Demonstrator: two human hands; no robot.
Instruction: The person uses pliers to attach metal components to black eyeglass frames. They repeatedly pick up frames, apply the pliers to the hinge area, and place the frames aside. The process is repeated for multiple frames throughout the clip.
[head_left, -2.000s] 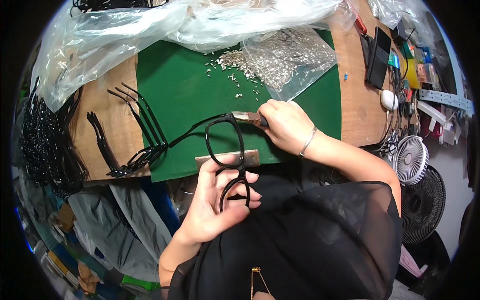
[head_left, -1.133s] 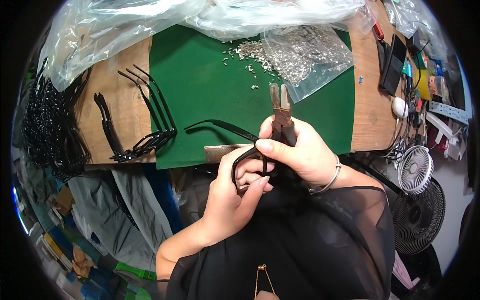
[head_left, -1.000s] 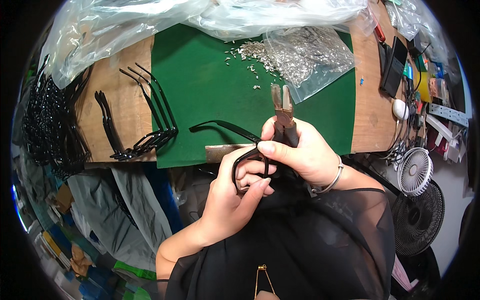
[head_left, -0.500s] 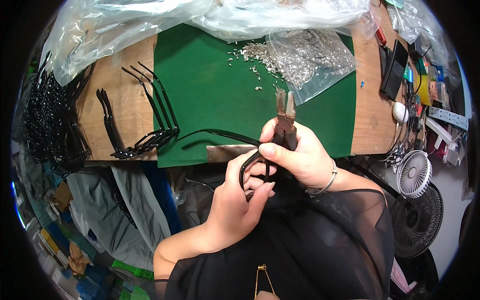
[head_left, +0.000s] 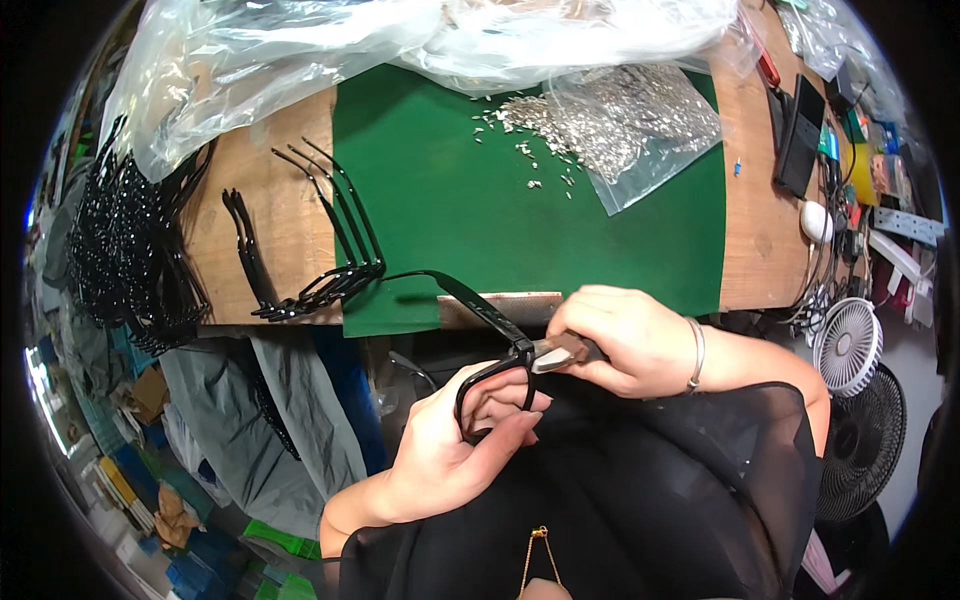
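Holding, in the head view, a black glasses frame [head_left: 522, 352] in the left hand [head_left: 445, 455] with a snug grip, at the near edge of the green mat [head_left: 430, 200] on the bench [head_left: 755, 250], with one temple [head_left: 475, 305] reaching toward the mat's left edge. Wrapping the right hand [head_left: 630, 345] round pliers [head_left: 556, 354], tips at the frame's hinge corner; cannot tell whether pinching it. Judging by this contact, probably partway through work there, not yet finished. With more black frames [head_left: 345, 285] at the mat's left edge, hard to tell done from waiting. Also showing loose metal bits [head_left: 535, 115] toward the mat's far right corner, beside a clear bag [head_left: 650, 185]. Compared with half a second earlier, no longer pointing the pliers toward the far edge; now turned sideways against the frame.
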